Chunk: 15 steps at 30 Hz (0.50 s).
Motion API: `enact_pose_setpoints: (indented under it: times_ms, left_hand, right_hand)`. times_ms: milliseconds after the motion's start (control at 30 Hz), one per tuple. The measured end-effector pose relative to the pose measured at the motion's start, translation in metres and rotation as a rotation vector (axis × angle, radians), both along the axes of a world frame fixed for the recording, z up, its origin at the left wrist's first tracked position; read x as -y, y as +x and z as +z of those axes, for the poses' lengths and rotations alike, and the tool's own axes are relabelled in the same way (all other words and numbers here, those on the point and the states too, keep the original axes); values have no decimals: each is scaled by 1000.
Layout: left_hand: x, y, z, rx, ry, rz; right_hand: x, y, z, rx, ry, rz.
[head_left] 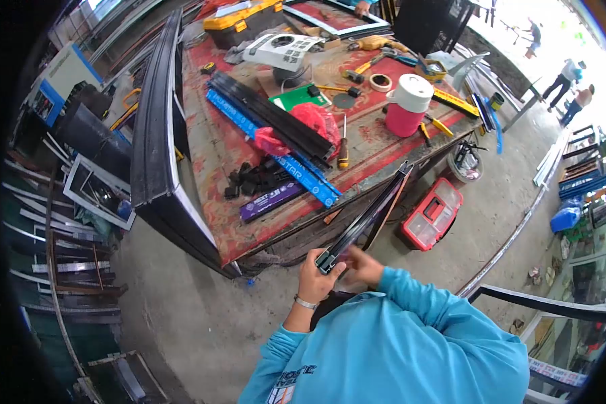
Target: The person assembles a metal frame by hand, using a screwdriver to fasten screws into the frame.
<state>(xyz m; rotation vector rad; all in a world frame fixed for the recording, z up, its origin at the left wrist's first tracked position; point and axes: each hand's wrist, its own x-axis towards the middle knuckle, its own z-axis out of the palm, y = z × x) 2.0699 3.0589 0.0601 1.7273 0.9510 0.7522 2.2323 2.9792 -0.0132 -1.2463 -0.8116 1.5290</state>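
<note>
A long dark metal profile (367,222) slants from my body up toward the table's edge. My left hand (316,277) is wrapped round its near end, where the hollow, notched cross-section shows. Close beside it on the right, my right hand (363,266) is at the profile's side, its fingers smeared by motion. On the table (202,161) lie black profiles (276,114) over a blue strip (232,111), a purple strip (271,200), small black parts (249,178), a red plastic bag (314,122) and a screwdriver (343,149).
Right of the profile, a red toolbox (432,214) stands on the floor near a bucket (464,163). A pink and white jug (409,104) is on the table. Tall black profiles (156,121) lean at the left. Another person's hand (363,8) is at the far edge.
</note>
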Motion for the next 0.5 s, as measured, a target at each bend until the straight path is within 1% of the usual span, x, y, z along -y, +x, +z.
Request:
enact_pose_setpoints:
  times_ms: [33, 100, 133, 167, 200, 233, 300, 333, 367, 400, 433, 500]
  left_hand:
    - [-2, -13, -7, -1, -1, 9]
    - [-4, -35, -24, 41, -16, -65]
    - [-4, -43, -17, 30, -97, -86]
    - [-3, -50, -20, 35, -102, -83]
    - [-2, -56, -27, 76, -116, -48]
    - [-2, -64, -34, 117, -129, -12]
    - [-12, -85, -51, 93, -163, 30]
    - [-19, -96, -57, 55, -60, 71]
    - [-21, -106, -63, 11, 39, 114]
    - [-24, -112, -45, -116, 59, 174]
    - [-29, -122, -53, -122, 57, 192]
    - [-41, -145, -79, -303, 52, 219]
  right_hand:
    - [0, 11, 1, -342, -132, -150]
    - [-2, 35, 11, -802, 71, -345]
    - [-8, 47, 15, -886, 93, -408]
    - [-15, 58, 19, -970, 118, -470]
    - [-20, 71, 10, -884, 16, -520]
    - [-24, 68, 10, -879, 14, -513]
    - [-35, 50, 6, -622, -256, -563]
    - [-41, 41, 2, -551, -348, -583]
    - [-45, 32, -3, -548, -353, -567]
    - [-47, 21, -5, -501, -419, -536]
    - [-50, 12, -6, -454, -483, -502]
    - [-56, -3, -11, -460, -505, -442]
